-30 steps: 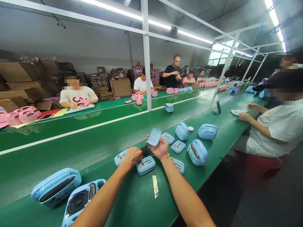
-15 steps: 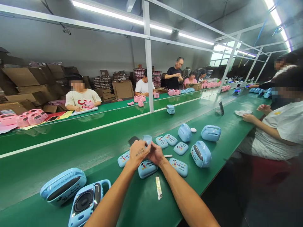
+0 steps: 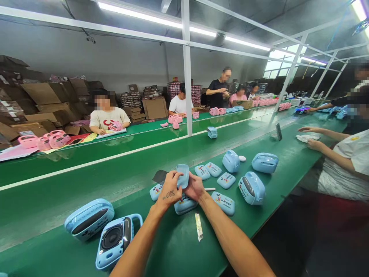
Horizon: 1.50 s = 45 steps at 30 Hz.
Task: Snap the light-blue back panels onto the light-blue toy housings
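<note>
A light blue plastic cover (image 3: pixel 183 176) is held up between my two hands, its inner side facing me. My left hand (image 3: pixel 170 189) pinches its left edge with thumb and fingers. My right hand (image 3: pixel 194 187) is wrapped round its lower right side, some fingers hidden behind it. Just below the hands lies a blue Mickey panel (image 3: pixel 185 205), partly covered by them. A dark, thin piece (image 3: pixel 160 176) is at the left hand's far side, and another printed panel (image 3: pixel 156 192) lies beside the left wrist.
More printed panels (image 3: pixel 226 180) and blue speaker shells (image 3: pixel 251 188) stand to the right. Two speaker bodies (image 3: pixel 90 219) are at the left. A paper strip (image 3: pixel 198 227) lies near my right forearm. Co-workers sit across the table and at the right.
The blue cover has been raised and turned, so more of its inner side shows. The view has shifted left, and the person at the right has spread their hands over a white cloth.
</note>
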Tool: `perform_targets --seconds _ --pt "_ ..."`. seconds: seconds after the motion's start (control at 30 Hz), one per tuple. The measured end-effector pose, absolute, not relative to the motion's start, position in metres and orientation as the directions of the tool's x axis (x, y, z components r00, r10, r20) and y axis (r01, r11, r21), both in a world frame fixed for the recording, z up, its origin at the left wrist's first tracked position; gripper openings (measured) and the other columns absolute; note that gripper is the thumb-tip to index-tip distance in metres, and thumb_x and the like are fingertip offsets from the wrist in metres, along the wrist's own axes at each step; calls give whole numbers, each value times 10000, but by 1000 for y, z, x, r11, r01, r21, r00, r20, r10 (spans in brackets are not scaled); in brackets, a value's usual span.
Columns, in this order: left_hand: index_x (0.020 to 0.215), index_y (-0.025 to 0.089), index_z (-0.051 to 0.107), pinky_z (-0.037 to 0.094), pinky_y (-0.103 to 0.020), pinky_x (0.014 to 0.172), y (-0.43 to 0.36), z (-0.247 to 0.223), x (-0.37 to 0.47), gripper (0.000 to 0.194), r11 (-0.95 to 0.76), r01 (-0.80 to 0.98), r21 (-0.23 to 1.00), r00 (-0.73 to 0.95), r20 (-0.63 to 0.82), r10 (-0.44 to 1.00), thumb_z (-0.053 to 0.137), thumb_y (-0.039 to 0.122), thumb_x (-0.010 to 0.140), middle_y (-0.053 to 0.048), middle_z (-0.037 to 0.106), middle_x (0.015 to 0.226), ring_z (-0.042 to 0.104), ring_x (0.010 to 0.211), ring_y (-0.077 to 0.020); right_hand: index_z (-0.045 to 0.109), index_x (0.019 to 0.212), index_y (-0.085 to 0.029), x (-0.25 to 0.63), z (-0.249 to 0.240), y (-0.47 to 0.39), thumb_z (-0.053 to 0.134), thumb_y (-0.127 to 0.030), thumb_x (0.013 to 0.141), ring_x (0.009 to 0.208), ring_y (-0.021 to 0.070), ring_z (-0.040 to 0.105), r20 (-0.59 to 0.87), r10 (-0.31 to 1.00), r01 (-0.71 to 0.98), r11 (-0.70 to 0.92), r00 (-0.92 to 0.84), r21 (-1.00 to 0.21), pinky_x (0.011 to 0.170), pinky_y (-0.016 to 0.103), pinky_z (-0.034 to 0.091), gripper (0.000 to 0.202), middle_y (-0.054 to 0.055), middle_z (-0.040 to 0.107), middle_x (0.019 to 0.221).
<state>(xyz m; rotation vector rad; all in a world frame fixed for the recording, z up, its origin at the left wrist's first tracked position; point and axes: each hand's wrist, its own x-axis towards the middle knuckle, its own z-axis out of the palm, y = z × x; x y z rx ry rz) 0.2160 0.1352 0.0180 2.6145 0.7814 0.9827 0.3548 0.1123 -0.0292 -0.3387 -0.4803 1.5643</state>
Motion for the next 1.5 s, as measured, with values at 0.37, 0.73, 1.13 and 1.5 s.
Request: perform_targets --seconds 0.37,0.73,1.13,1.5 --pt "1113 209 689 584 -355 912 140 31 195 433 -837 384 389 545 636 546 389 12 873 -83 684 1148 690 1020 -198 643 1077 -163 356 -24 108 453 -411 974 920 264 718 72 995 -875 -21 -63 -483 870 484 567 329 106 766 958" --pt "1062 246 701 426 -560 1141 123 20 199 359 -983 130 128 768 614 181 405 88 933 -48 792 1034 632 1240 -231 659 959 -139 348 -26 106 442 -430 1002 635 154 635 67 969 -884 -186 -237 -429 663 290 574 365 43 693 754" --pt "1367 193 576 252 -719 1167 111 28 173 465 -920 382 84 829 408 382 571 324 921 -116 623 1415 374 1450 -391 680 1107 -156 343 -26 102 405 -457 995 882 230 697 32 965 -854 -214 -259 -474 816 425 579 423 106 753 932" --pt "1355 219 601 250 -680 1186 114 37 168 464 -938 334 96 835 431 342 584 295 898 -107 609 1432 410 1438 -351 686 1080 -136 342 -24 100 378 -446 1010 770 193 678 11 968 -864 -221 -252 -452 794 394 587 443 105 751 920"
